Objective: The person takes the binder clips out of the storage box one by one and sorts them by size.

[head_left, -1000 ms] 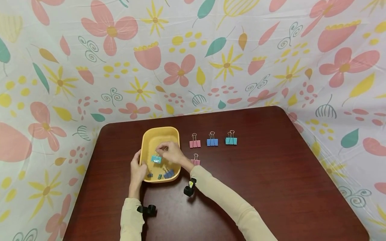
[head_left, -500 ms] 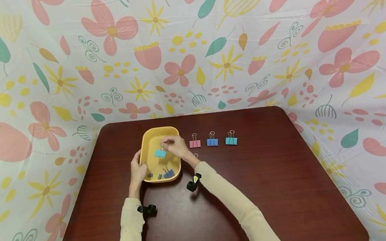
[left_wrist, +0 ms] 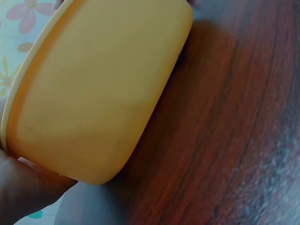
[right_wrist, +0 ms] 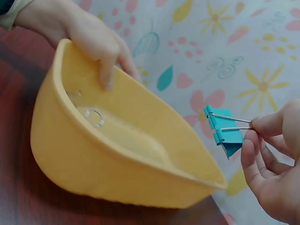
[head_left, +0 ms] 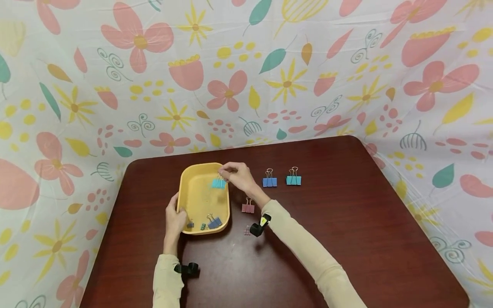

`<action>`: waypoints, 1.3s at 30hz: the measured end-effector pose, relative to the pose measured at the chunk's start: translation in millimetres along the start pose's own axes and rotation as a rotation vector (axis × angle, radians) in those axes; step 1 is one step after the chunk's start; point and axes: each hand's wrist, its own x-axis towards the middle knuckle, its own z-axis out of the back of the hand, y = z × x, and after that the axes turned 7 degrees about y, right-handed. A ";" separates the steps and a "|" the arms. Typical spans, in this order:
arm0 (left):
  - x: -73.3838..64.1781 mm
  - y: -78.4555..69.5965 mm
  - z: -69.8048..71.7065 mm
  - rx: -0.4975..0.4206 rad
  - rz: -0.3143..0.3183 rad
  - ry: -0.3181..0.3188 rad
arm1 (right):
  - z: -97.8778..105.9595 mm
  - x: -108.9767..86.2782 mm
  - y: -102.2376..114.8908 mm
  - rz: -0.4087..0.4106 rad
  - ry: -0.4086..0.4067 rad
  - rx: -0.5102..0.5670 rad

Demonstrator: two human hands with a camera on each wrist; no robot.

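Observation:
My left hand (head_left: 176,217) grips the left wall of a yellow plastic bin (head_left: 184,184), thumb inside and fingers outside. In the right wrist view, the bin (right_wrist: 131,168) looks tilted. My right hand (head_left: 239,176) pinches a teal binder clip (head_left: 218,184) by its wire handles. It hangs over the bin's upper right rim; the right wrist view shows the teal clip (right_wrist: 222,126) between thumb and fingertips. Inside the bin's near end lie a blue binder clip (head_left: 214,221), a small green one (head_left: 203,226) and a small dark blue one (head_left: 190,224).
Right of the bin, a blue binder clip (head_left: 269,182) and a teal one (head_left: 294,180) stand in a row on the dark wooden table (head_left: 331,222). Nearer me are a pink clip (head_left: 248,208) and a tiny pink one (head_left: 247,231). A floral cloth (head_left: 231,55) hangs behind.
My right hand has lifted the teal clip from the bin's middle up and right to its rim. It now covers the far pink clip, while the nearer pink clips show. The left hand stays put.

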 end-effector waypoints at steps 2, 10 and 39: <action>-0.4 0.3 0.1 0.002 0.002 0.002 | 8.8 -2.6 -0.2 -0.001 -0.014 -0.014; -0.8 1.0 -1.1 0.005 0.001 -0.008 | 44.1 -15.5 -8.2 -0.033 -0.055 -0.052; -0.9 -0.1 0.6 0.013 0.002 -0.007 | 134.9 -79.1 -47.4 -0.136 -0.026 -0.201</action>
